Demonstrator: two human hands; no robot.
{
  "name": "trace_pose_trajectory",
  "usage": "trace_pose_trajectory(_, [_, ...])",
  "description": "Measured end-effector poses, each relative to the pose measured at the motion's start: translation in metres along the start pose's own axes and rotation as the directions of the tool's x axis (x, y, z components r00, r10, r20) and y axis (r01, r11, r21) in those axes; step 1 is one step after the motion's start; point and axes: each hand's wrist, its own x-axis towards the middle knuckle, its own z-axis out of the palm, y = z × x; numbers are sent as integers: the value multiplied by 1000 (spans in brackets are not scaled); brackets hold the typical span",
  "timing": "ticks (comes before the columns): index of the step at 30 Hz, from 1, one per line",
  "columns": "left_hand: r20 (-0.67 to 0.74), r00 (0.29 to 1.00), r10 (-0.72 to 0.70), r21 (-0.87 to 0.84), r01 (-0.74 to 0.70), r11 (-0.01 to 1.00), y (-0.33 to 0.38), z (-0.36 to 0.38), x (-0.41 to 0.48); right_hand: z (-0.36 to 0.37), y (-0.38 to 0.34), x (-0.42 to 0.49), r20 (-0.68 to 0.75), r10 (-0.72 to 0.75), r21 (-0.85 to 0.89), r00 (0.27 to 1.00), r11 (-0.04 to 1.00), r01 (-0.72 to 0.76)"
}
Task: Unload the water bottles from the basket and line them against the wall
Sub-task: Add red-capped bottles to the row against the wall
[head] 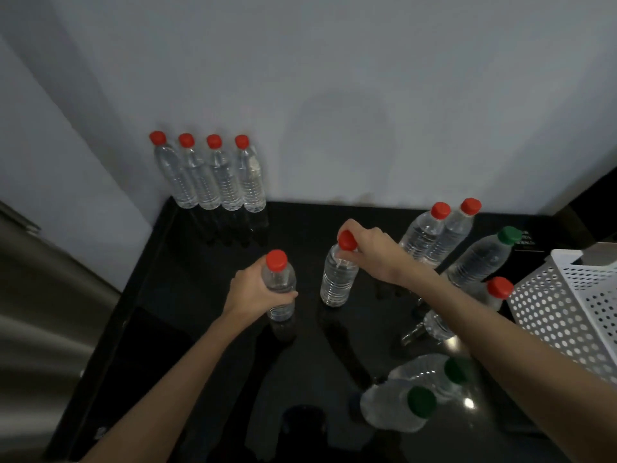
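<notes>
- My left hand [258, 290] wraps one upright bottle [279, 289] mid-counter [213, 269]; my right hand [370, 250] pinches another's red cap [347, 240].
- Full, slick, thin-walled: I judge body grips safest.

No text can be read. A few pale printed lines sit on a black object [529, 240] at the worktop's right edge, too small and blurred to make out.

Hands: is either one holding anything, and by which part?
Both. The left hand grips a red-capped bottle around its body; the right hand holds another bottle by its red cap and neck.
</notes>
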Motion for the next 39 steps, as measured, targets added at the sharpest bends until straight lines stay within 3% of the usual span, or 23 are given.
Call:
trace_pose_trajectory(6, [14, 1000, 15, 97, -16, 995, -53, -62, 25, 35, -54, 44, 7, 49, 52, 999, 997, -49])
trace_pose_trajectory(10, [-1, 1000, 11, 70, -11, 997, -88, -94, 36, 58, -84, 72, -28, 109, 106, 994, 989, -106])
trace_pose_trajectory(15, [9, 999, 48, 14, -48, 999, -116, -114, 43, 75, -110, 92, -32, 59, 30, 998, 998, -58])
trace_pose_trajectory(19, [1, 997, 72, -45, -72, 996, -127, -116, 42, 75, -110, 97, -25, 82, 40, 996, 996, -81])
trace_pose_trajectory(24, [-38, 997, 65, -105, -69, 992, -132, -108, 36, 88, -105, 91, -124, 214, 240, 969, 954, -180])
trace_pose_trajectory(30, [-71, 997, 31, -348, -54, 936, -143, -92, 22, 129, -109, 79, -343, 348, 424, 872, 886, -187])
trace_pose_trajectory(34, [-183, 982, -42, -409, -38, 912, -133, -79, 14, 153, -113, 82, -367, 361, 554, 857, 825, -110])
trace_pose_trajectory(39, [-221, 975, -39, -389, -52, 920, -125, -77, 20, 157, -108, 92, -322, 250, 470, 913, 880, -75])
